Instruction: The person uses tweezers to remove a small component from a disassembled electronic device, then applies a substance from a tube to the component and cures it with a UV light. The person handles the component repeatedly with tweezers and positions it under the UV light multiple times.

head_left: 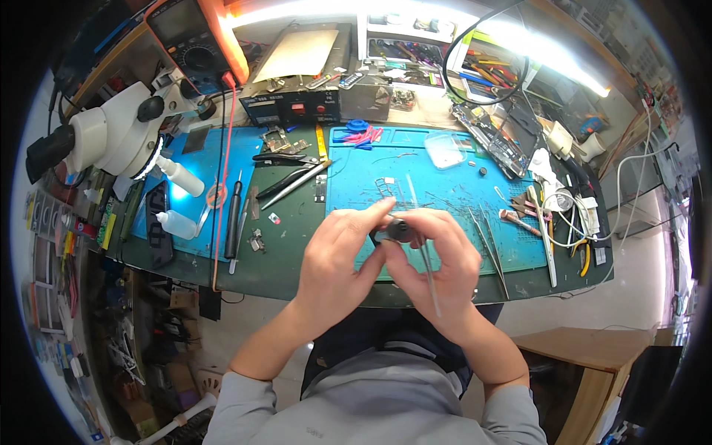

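Note:
Both my hands meet over the near edge of a blue work mat (475, 256). Between their fingertips is a small black round part (401, 232), its exact kind unclear. My left hand (335, 256) pinches it from the left with thumb and fingers. From the other side, my right hand (443, 259) grips it too, and a pair of slim metal tweezers (429, 278) also lies in that hand, its tips pointing away from me. Just beyond the fingers, a small metal frame-like piece (386, 185) rests on the mat. Fingers partly cover the black part.
A second pair of tweezers (489, 248) lies right of my hands. Left are a microscope (111, 130), white bottles (178, 225) and black-handled tools (234, 219). A multimeter (194, 55) and a power unit (293, 107) stand behind. A circuit board (493, 137) leans far right.

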`<state>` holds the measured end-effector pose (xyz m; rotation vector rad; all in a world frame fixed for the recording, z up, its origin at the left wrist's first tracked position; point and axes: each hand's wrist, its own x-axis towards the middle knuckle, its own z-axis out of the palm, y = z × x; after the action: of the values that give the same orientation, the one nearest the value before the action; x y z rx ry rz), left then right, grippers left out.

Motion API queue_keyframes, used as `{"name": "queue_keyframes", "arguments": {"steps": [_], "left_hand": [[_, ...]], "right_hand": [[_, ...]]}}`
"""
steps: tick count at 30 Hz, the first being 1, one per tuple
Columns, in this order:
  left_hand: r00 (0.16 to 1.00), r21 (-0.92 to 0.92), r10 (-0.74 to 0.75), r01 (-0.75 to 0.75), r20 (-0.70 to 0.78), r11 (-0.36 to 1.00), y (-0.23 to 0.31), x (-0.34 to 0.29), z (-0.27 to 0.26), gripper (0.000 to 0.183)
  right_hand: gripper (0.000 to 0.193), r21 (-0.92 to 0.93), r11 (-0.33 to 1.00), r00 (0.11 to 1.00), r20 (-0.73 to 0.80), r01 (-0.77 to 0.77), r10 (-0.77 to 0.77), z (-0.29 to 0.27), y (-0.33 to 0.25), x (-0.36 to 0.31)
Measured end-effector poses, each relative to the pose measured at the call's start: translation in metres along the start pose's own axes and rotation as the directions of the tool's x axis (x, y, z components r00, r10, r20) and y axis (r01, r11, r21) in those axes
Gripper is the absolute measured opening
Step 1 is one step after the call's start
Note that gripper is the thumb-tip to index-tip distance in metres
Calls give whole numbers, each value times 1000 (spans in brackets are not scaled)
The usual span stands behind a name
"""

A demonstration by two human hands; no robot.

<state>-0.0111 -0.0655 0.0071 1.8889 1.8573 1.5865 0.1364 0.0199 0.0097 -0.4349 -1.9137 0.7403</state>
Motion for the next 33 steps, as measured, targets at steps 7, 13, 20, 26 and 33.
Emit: {"name": "queue_keyframes", "arguments": {"steps": [7,13,20,26,33], "left_hand": [[980,18,-200,200,-22,980,-42,17,-7,34],[968,79,-251,249,26,965,-54,16,2,63],[981,335,-142,178,-129,925,-37,-11,-6,75],[954,163,67,-119,293,979,9,-24,19,42],[890,252,0,-129,455,959,3,-10,37,60]], "right_hand": [[35,-49,976,975,-75,-212,208,-48,30,-18],[35,-124,909,916,-2,-398,401,-67,33,-44],[37,-248,941,969,33,-229,245,-79,40,-40],[35,-224,966,963,205,-128,175,-91,28,-48],[39,-256,964,961,239,-77,140,-88,37,-48]]}}
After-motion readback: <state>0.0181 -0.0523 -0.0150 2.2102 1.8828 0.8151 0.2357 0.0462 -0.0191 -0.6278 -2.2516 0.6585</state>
